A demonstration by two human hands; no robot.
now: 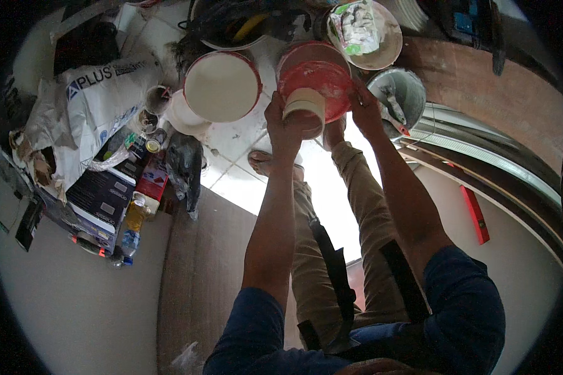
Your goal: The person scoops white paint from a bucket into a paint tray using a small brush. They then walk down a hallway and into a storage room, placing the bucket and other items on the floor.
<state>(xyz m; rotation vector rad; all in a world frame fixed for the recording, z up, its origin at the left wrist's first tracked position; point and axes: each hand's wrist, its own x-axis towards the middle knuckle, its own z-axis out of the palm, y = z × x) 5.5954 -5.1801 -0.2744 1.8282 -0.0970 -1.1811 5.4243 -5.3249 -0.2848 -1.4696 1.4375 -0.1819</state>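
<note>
My left hand (286,128) is closed round a small cream-rimmed container (306,99), which is tilted over the near left side of a red bucket (331,84). The inside of the bucket is smeared with pale residue. At the bucket's right edge, my right hand (364,109) is closed on the rim, its fingertips partly hidden. Close to my right hand stands a grey bucket (414,87) with a scraper (393,105) in it. Left of the red bucket is a bucket full of off-white paint (223,86).
A white bucket (389,50) at the far right bears a crumpled bag (356,28). On the left are a large white sack (100,119), dark boxes (100,200), a bottle of yellow liquid (134,215) and a black plastic bag (184,165). A red level (474,215) lies at the right.
</note>
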